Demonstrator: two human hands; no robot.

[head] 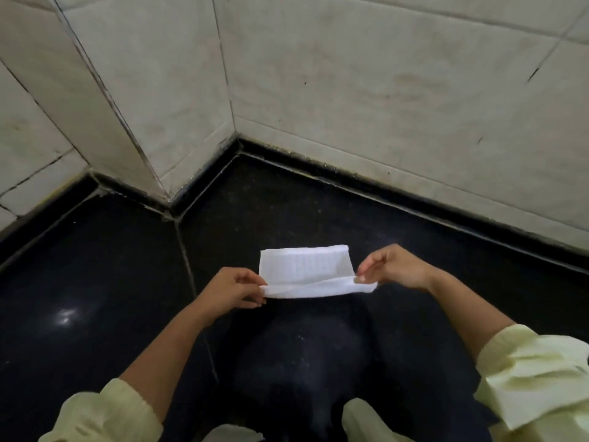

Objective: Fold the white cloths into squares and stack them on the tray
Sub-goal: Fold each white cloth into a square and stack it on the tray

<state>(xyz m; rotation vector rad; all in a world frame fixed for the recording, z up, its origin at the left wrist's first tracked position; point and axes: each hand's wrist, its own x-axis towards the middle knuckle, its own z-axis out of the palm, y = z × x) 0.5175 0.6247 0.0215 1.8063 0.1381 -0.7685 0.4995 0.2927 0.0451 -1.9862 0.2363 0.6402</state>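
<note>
L hand [234,287] & R hand [393,266]: each grip pinched on one end of white cloth [306,266], mid-fold. Uneven pull → edges skew, no square.

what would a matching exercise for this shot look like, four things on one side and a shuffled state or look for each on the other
Things
1. white cloth
2. left hand
3. black surface
4. tiled wall

States
A. glossy, with a glare of light on it
B. partly folded, near edge lifted
C. pale, with dark grout lines
D. pinches the cloth's left end

Pairs: 1-B, 2-D, 3-A, 4-C
</note>
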